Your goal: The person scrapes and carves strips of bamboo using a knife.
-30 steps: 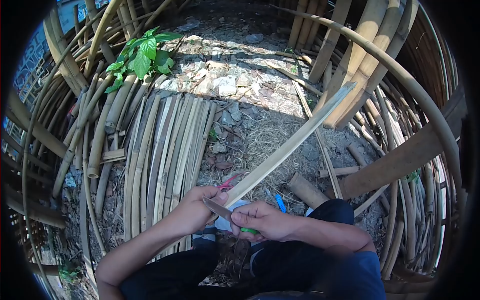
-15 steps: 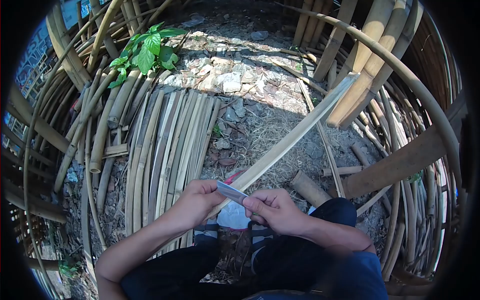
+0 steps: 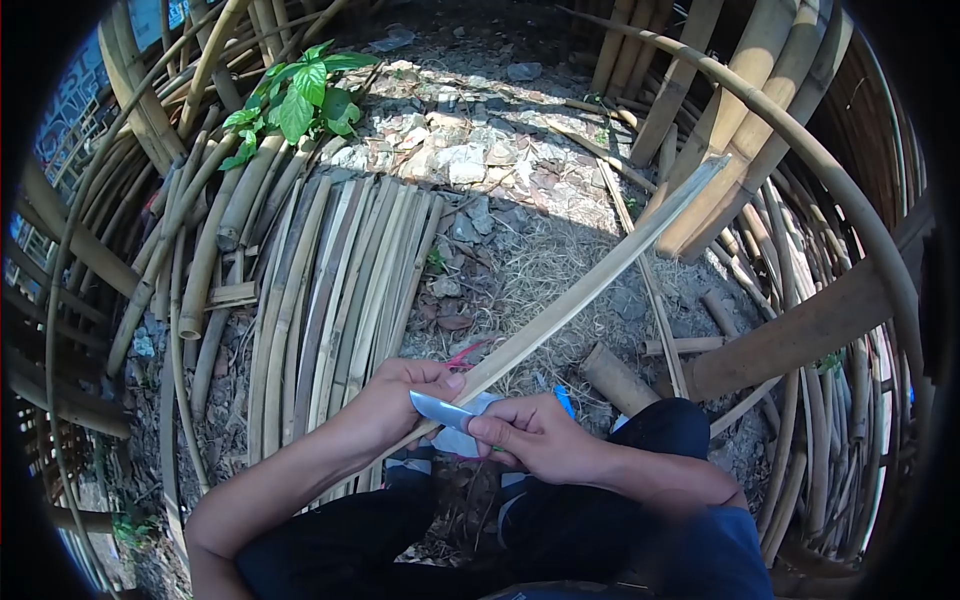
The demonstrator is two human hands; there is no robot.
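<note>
My left hand [image 3: 415,395] is closed around the lower part of a long split bamboo strip [image 3: 590,285], which slants up to the right, its far end in front of thick bamboo poles. In my right hand [image 3: 535,430] is a knife [image 3: 441,409], gripped with the thumb at the base of the blade. The broad shiny blade points left and lies across the strip close to my left fingers; I cannot tell exactly where its edge touches. The knife's handle is mostly hidden in my fist.
Many split bamboo strips [image 3: 345,290] lie side by side on the left. Thick bamboo poles [image 3: 745,120] stand at upper right. A short bamboo piece [image 3: 617,378] lies beside my knee. Shavings [image 3: 545,270] cover the ground ahead, and a leafy plant [image 3: 300,100] grows at upper left.
The knife has moved slightly left and down, its blade now showing broader and shinier. The strip has shifted a little, and a blue item shows beside my right hand.
</note>
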